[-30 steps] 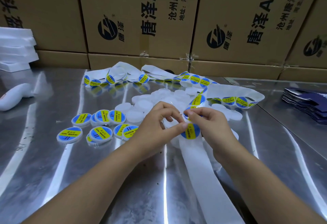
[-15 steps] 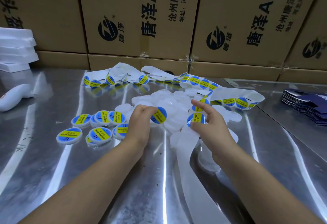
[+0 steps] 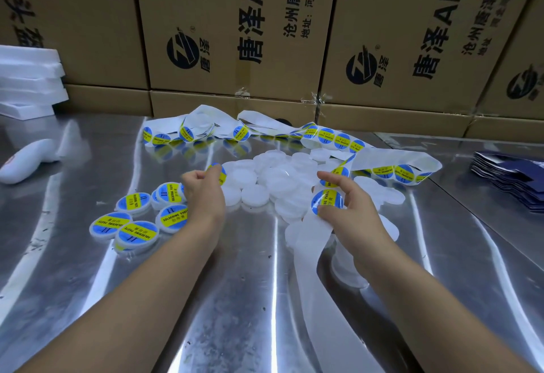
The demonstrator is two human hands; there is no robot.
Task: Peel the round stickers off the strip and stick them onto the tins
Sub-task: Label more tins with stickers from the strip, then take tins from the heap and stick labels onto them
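1. Cardboard boxes (image 3: 235, 34) with dark print form a wall along the far edge.
2. Shiny steel table (image 3: 235, 299) carries everything.
3. Long white strip (image 3: 312, 255): the bare backing runs from the near edge up to the right hand, then loops right and back across the far side with blue-yellow stickers on it.
4. Pile of plain white tins (image 3: 273, 178) sits mid-table between the two hands, partly under the strip.
5. Stack of white foam slabs (image 3: 29, 84) far left; a white curved object (image 3: 26, 157) lies near it.
6. Stack of dark blue sheets (image 3: 512, 178) at the right edge.
7. Labelled tins (image 3: 138, 229) are clustered left of the left hand, some overlapping.
8. Right hand (image 3: 350, 210): fingers curled round the strip, thumb pressed beside the next sticker (image 3: 327, 202).
9. Left hand (image 3: 203, 193): fingertips pinched together on a peeled sticker (image 3: 221, 173), held at the left edge of the plain tins.
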